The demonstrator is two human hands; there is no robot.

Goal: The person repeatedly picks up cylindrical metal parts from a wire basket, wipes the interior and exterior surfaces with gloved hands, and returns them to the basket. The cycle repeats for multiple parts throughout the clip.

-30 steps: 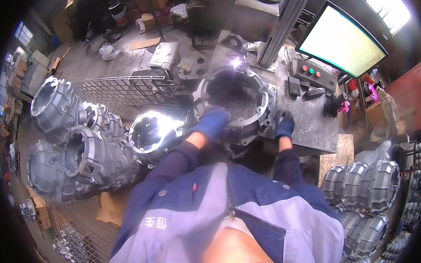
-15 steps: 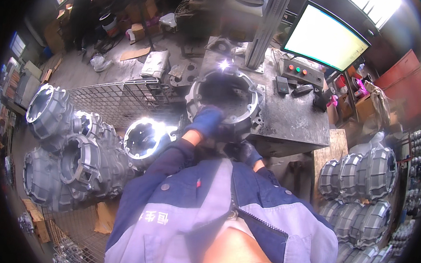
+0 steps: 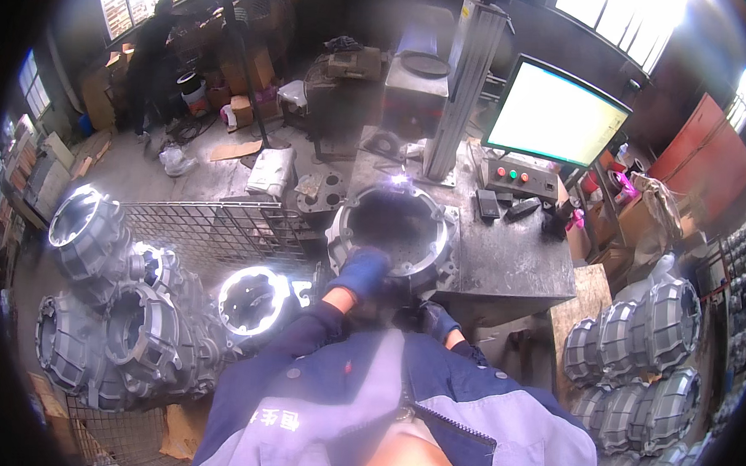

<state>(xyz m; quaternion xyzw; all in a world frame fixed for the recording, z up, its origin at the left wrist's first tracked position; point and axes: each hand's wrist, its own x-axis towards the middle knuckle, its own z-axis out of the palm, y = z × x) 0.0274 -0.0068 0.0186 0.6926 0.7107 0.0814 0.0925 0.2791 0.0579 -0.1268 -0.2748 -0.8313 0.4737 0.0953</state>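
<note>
A round cast-metal housing with a wide opening and a lugged rim sits on the bench in front of me. My left hand, in a blue glove, is closed over the near-left part of its rim. Lower and to the right, my right hand, in a dark blue glove, is by the near side of the housing, at the bench's front edge. Its fingers are mostly in shadow, so their grip does not show. A small bright light glares at the housing's far rim, below an upright metal column.
A lit monitor and a button box stand at the bench's right. Similar housings are heaped at left by a wire cage; more housings are stacked at right. A person stands at the far left.
The head view has tilted up, so bench, housing and hands appear lower in the picture. Both hands keep about the same places against the housing.
</note>
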